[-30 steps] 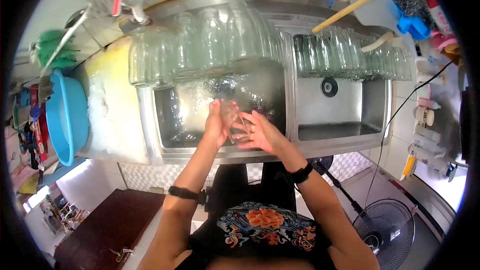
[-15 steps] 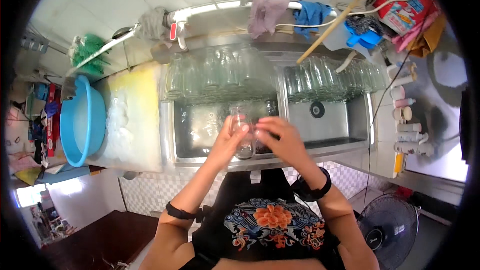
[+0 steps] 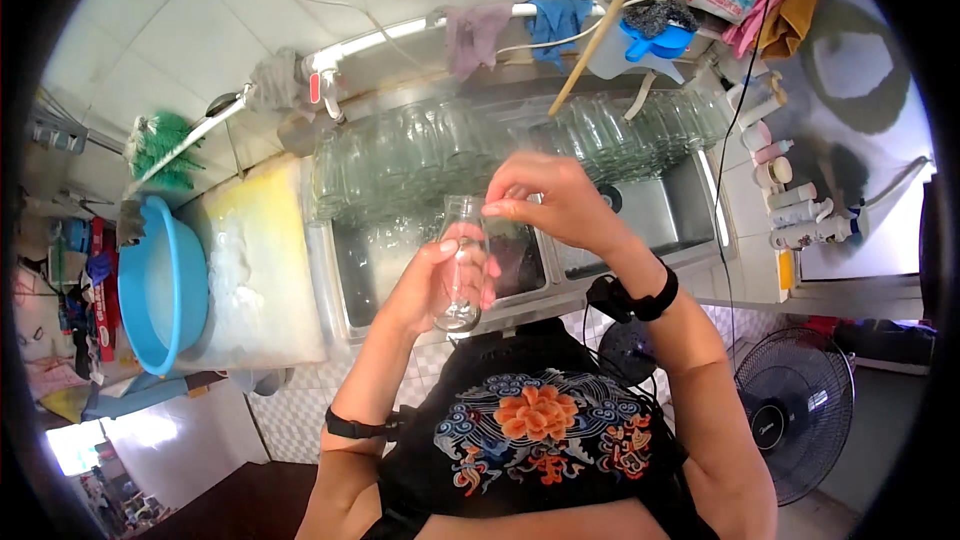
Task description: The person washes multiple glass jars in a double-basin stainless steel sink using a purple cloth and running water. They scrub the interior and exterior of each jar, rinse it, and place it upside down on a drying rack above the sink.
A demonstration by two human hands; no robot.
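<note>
A clear glass bottle [image 3: 459, 308] leans slightly in front of me, its mouth up, over the front edge of the left sink basin [image 3: 375, 285]. My left hand [image 3: 418, 285] is wrapped round its body, with the fingers showing through the glass. At the bottle's mouth is my right hand [image 3: 555, 198], its thumb and fingers pinched together and curled. Whatever they hold, if anything, is hidden. Behind my hands, many clear glass bottles [image 3: 400, 155] stand packed along the back of the left basin.
More glass bottles [image 3: 625, 135] line the back of the right basin [image 3: 675, 205]. A blue basin [image 3: 195, 285] stands left of a pale board [image 3: 270, 315]. A wooden stick [image 3: 600, 30] slants over the bottles. Cloths hang on the white pipe [image 3: 385, 35]. A fan [image 3: 795, 420] is at lower right.
My right hand has risen from the bottle's side to its mouth. My left hand and the bottle have shifted slightly left, and the whole view has turned a little.
</note>
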